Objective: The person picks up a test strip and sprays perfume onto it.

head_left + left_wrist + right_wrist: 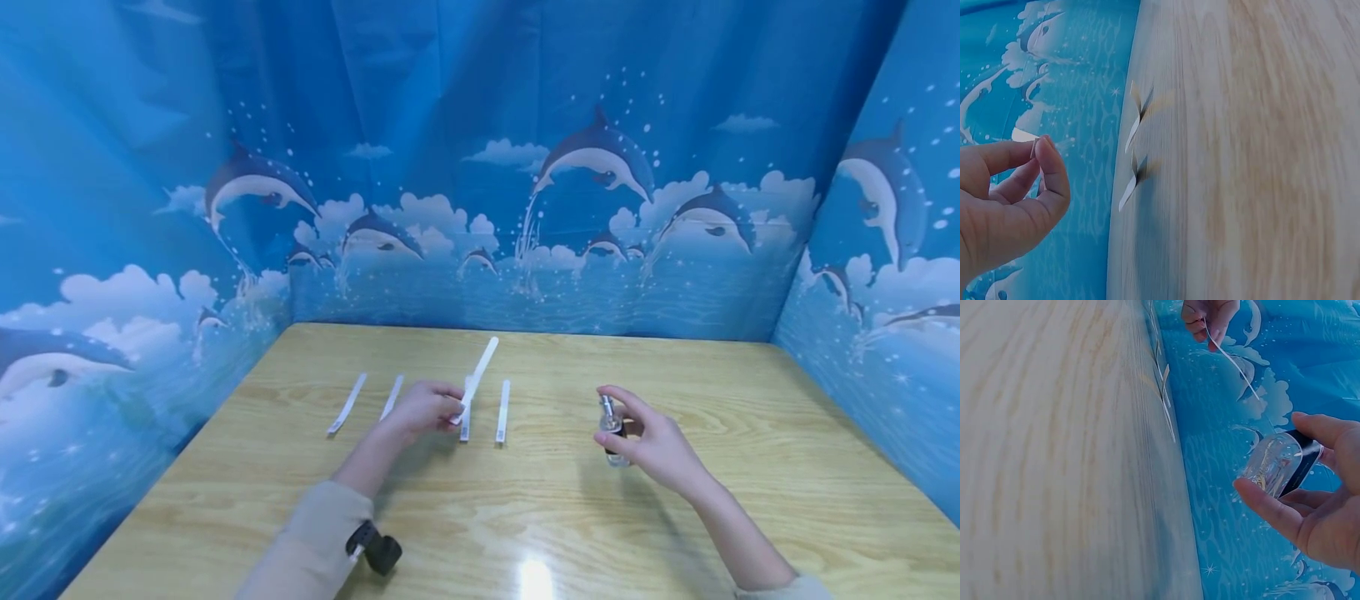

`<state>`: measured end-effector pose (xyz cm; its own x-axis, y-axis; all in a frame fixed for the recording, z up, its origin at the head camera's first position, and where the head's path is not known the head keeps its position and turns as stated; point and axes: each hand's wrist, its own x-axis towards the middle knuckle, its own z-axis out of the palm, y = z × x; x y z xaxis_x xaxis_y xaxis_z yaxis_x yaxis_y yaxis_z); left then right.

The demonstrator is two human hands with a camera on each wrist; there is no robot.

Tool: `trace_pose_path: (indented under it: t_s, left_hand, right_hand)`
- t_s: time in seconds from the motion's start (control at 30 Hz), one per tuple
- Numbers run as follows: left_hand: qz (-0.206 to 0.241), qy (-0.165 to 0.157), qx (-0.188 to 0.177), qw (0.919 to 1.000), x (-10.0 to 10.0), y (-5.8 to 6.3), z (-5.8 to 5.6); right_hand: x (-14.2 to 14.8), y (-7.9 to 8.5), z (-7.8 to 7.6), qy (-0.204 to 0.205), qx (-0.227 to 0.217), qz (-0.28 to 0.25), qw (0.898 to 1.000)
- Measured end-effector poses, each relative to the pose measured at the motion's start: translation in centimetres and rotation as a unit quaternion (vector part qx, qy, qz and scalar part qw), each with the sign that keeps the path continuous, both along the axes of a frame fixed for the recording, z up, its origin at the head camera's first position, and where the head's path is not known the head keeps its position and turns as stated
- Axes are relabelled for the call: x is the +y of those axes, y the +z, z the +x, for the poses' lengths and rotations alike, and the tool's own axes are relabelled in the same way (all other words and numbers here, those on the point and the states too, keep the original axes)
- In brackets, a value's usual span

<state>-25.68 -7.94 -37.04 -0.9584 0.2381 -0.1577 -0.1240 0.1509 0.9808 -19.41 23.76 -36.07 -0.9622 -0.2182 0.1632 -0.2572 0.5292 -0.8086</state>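
Note:
My left hand [423, 410] pinches a white paper test strip [483, 360] near its lower end, between thumb and fingers. The strip tilts up and away, above another paper strip [465, 429] on the table. In my right hand [663, 450] is a small clear glass perfume spray bottle [612, 423] with a dark label. One finger lies at the silver spray top; the thumb is on the bottle's side. From the right wrist view, the glass base of the bottle [1266, 465] faces the camera, and the raised strip [1235, 364] extends toward it, apart from it.
Other white strips lie on the wooden table [570, 517]: one at far left [347, 405], one partly behind the left hand [392, 395], and one to its right [503, 412]. A blue dolphin-print curtain [465, 208] borders the table. A black device [375, 547] sits on the left sleeve.

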Motion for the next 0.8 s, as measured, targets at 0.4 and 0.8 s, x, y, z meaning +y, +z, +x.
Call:
trace_pose_path:
  t_s: [0.4, 0.8]
  left_hand:
    - [-0.033, -0.033, 0.024, 0.9986, 1.4, 0.4, -0.1]
    - [-0.046, -0.080, 0.025, 0.9955, 2.5, 0.9, 0.8]
  right_hand:
    - [-0.3, 0.4, -0.3, 0.002, 0.000, -0.008, 1.000]
    - [-0.7, 0.4, -0.4, 0.002, 0.029, 0.003, 1.000]
